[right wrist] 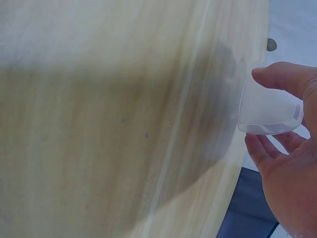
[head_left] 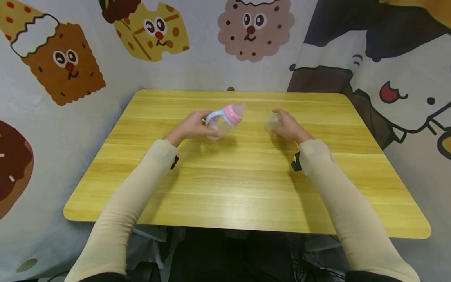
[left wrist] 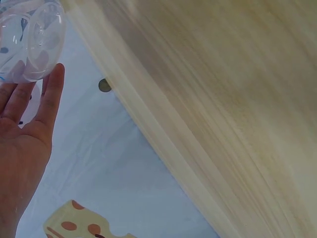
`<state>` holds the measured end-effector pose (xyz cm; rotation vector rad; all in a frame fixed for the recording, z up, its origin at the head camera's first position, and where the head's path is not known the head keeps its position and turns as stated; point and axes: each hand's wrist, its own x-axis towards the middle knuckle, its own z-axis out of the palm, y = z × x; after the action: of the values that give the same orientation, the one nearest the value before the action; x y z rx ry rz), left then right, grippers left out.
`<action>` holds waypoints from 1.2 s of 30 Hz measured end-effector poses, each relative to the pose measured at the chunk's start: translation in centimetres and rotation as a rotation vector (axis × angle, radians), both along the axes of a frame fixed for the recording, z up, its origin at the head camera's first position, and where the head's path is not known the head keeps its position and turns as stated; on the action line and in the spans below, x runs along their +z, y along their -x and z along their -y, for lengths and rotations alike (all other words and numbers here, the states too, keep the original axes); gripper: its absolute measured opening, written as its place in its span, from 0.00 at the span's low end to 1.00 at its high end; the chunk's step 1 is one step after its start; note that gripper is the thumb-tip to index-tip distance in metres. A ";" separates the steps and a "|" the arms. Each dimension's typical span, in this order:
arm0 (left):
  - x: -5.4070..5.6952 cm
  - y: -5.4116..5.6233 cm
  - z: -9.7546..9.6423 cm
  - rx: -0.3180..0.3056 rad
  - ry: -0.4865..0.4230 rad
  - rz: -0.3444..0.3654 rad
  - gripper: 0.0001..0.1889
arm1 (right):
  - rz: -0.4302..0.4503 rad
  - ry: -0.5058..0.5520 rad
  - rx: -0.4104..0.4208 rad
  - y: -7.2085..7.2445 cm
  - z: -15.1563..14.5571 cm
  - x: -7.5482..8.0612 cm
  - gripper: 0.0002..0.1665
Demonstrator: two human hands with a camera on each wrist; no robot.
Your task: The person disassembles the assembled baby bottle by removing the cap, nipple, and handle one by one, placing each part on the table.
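A clear baby bottle (head_left: 225,122) with a pink collar, pale teat and light blue handle is held tilted above the table, its teat pointing up and right. My left hand (head_left: 194,126) grips it by the body and handle side. In the left wrist view its clear base (left wrist: 45,42) sits over the fingers. My right hand (head_left: 289,126) pinches a small translucent cap (head_left: 273,122) between thumb and fingers. The right wrist view shows this cap (right wrist: 270,109) with its rim facing down the frame. Bottle and cap are apart.
Both hands are over the far half of a yellow wood-grain table (head_left: 232,188) with rounded corners. A cloth with cartoon biscuits (head_left: 256,31) hangs behind it. Below the near edge are a dark seat (head_left: 229,258) and some cables.
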<state>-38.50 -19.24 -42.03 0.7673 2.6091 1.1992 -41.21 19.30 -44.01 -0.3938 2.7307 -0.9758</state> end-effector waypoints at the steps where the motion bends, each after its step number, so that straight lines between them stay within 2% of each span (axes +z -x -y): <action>1: 0.0 0.0 0.0 0.002 0.004 -0.004 0.35 | -0.001 -0.007 -0.001 0.1 0.0 -0.1 0.47; 12: 0.0 -0.1 0.2 -0.009 -0.015 0.018 0.33 | -0.023 -0.019 -0.005 0.2 -0.4 -0.7 0.47; 25: 0.1 -0.3 0.7 0.000 -0.026 0.018 0.36 | -0.018 -0.045 -0.015 0.2 -0.4 -1.2 0.48; 36: 0.0 -0.4 0.8 -0.001 -0.019 -0.002 0.36 | -0.019 -0.042 -0.021 -0.2 -0.4 -0.9 0.56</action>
<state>-38.10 -20.00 -42.00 0.7735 2.6027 1.2255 -41.02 19.72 -44.87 -0.3692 2.7729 -0.9233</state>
